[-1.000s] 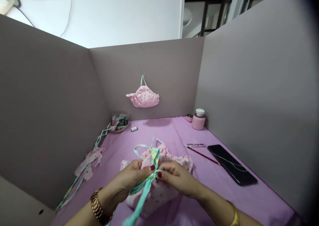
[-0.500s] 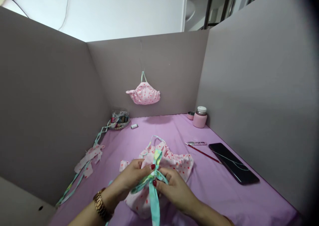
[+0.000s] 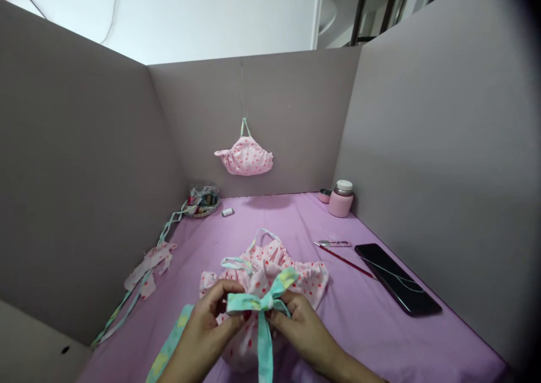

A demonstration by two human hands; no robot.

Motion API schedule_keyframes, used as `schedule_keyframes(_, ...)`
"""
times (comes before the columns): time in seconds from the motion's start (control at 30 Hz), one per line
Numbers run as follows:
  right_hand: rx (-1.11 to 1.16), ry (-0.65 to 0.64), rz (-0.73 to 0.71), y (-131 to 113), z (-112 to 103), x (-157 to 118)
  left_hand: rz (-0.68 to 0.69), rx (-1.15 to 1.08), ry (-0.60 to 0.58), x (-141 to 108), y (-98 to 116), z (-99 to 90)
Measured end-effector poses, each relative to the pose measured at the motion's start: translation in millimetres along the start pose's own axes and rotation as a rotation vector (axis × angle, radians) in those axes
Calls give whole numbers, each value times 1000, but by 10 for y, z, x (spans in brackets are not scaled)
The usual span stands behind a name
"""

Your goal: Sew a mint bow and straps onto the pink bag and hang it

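Note:
A mint-green fabric bow with yellow patches (image 3: 267,302) is held between my hands, its knot in the middle and one tail hanging down. My left hand (image 3: 217,321) pinches the bow's left loop. On the other side, my right hand (image 3: 298,326) has its fingers closed at the right loop, close to the knot; its fingertips are partly hidden. Beneath the bow lies a pink garment with red dots (image 3: 310,279), gathered at the top, with thin mint straps. Another mint strip (image 3: 171,341) runs beside my left forearm.
A similar pink piece (image 3: 245,157) hangs against the grey back panel (image 3: 296,118). Fabric scraps (image 3: 147,267) and a basket (image 3: 203,203) are at left. A thread spool (image 3: 227,212), thread snips (image 3: 333,243), a red pencil (image 3: 344,260), a phone (image 3: 397,279) and a pink jar (image 3: 340,201) are farther right.
My left hand has shifted from the knot to the left loop, which now stretches out sideways. The upper tail has tipped to the right. My left wrist has turned and its watch is out of sight.

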State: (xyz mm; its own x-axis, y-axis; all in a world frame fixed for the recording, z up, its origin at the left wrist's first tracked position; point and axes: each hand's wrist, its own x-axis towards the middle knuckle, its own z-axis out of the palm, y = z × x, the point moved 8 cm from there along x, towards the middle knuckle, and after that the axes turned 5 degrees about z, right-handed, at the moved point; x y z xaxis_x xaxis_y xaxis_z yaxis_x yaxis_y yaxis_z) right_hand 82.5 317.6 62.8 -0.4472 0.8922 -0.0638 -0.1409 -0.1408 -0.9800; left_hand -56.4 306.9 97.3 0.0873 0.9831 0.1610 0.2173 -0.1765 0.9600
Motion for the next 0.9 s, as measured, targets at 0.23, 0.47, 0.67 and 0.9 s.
schedule_keyframes(0.23,-210,-163,-19,-188,8,-55,50,267,-342,202,321,77)
schedule_keyframes(0.47,-520,82,-269,-744,-495,217,116,127,-480,292,474,314)
schedule_keyframes(0.67,-37,-67,53,-620,-388,275,308,587,-315,579,810,-51)
schedule_keyframes(0.9,-9,65,26,-731,-695,390,352,639,-31,1071,953,-422)
